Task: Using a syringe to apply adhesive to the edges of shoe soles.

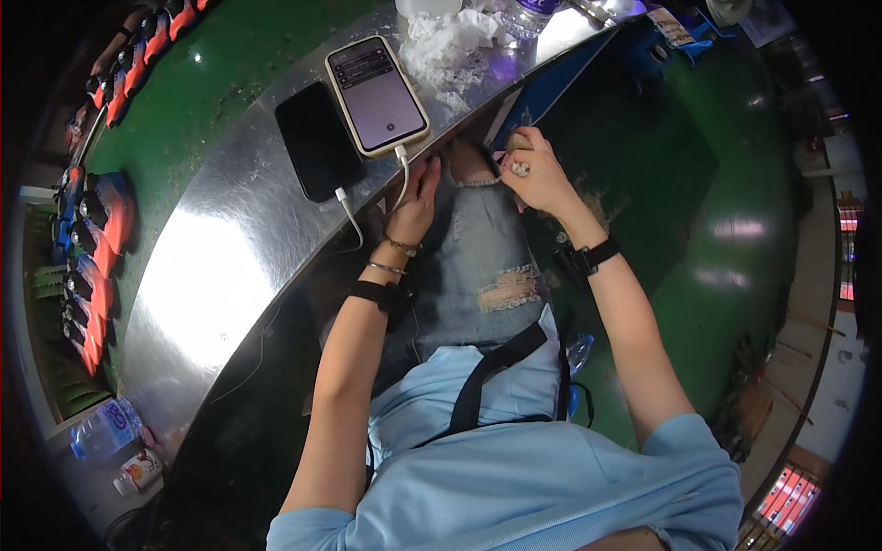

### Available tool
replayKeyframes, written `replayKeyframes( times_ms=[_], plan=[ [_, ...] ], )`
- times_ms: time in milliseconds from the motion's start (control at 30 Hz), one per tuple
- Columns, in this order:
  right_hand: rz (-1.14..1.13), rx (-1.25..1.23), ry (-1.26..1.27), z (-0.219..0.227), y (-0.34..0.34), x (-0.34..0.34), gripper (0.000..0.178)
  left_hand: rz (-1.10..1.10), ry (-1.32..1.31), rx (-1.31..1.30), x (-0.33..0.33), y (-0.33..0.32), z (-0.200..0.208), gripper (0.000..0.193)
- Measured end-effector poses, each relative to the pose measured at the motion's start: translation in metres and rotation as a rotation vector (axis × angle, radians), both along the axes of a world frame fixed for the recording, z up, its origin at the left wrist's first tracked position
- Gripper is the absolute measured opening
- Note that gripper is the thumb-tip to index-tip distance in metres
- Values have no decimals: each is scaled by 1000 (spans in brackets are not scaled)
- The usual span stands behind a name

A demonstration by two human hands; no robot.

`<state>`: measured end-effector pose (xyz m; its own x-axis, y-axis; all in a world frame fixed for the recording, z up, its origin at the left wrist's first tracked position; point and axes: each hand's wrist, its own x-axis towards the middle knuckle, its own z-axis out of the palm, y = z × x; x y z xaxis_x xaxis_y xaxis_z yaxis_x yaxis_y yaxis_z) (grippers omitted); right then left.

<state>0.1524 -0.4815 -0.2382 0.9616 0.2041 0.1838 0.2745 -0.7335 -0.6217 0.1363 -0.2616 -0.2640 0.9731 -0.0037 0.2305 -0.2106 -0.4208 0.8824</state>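
My left hand (413, 209) is at the edge of the metal table (216, 179), just below the phones, its fingers stretched out and the thumb apart. Nothing shows in it. Over my right knee, beyond the table edge, my right hand (540, 179) is closed with the fingers curled in. A small whitish bit shows between those fingers, and a thin clear tip stands up above them; I cannot make out what it is. On the table lie a lit phone (378, 101) in a pale case and a dark phone (317, 142), each with a white cable plugged in.
White fluffy scraps (446, 55) are heaped beyond the phones, beside a clear bottle (531, 14). Rows of orange and black items (101, 239) stand at the far left. A water bottle (106, 429) and a small white bottle (138, 471) are at lower left. Green floor (735, 202) spreads to the right.
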Motion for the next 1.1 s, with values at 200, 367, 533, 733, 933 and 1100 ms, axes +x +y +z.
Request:
replayKeyframes(
  times_ms=[200,367,533,733,933,1100],
  plan=[
    [-69,-129,47,12,16,-10,22,-168,177,-116,-16,10,16,29],
    [-150,-266,28,6,23,15,30,-27,186,128,-13,8,6,35],
    [-222,-321,23,-4,27,32,32,62,338,301,10,-8,23,54],
    [-253,-453,-35,-2,47,21,18,-53,249,322,23,6,-9,64],
    [-247,-179,-284,-3,39,8,19,178,510,565,20,2,-11,49],
    [-228,-190,-486,6,23,-13,16,102,284,202,17,-1,-37,45]
  ],
)
